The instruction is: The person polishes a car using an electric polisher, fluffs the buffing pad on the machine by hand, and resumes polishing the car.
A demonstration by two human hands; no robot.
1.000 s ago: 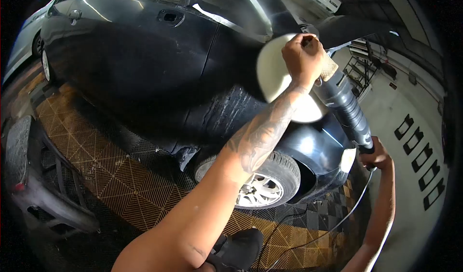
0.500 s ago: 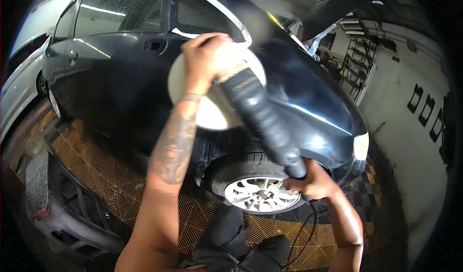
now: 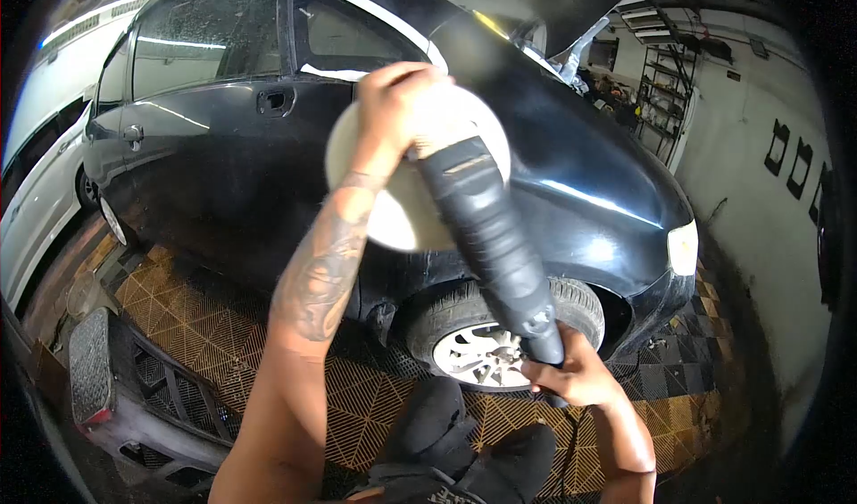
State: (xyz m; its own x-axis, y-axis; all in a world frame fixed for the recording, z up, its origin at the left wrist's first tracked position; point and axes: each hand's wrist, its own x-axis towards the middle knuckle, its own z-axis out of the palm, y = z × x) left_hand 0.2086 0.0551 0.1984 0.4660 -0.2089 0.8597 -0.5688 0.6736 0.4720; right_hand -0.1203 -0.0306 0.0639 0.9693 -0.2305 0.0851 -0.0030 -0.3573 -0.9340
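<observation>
The polisher [image 3: 495, 227], beside the black car [image 3: 589, 191], is presumably heavy and rigid with a softer pad [image 3: 393, 214]: support its head, left hand [image 3: 391, 111] curled over it, and rear handle [image 3: 547, 343], right hand [image 3: 574, 372] closed around it.

The left grip [image 3: 398, 111] is covering part of the polisher [image 3: 496, 236], whose round white pad [image 3: 393, 216] is blurring at its rim and whose body is partly hiding the front wheel [image 3: 469, 352], while the left edge is cropping the white car [image 3: 49, 208] and lettering [image 3: 445, 497] on the black clothing [image 3: 402, 491] is looking unreadably small.
</observation>
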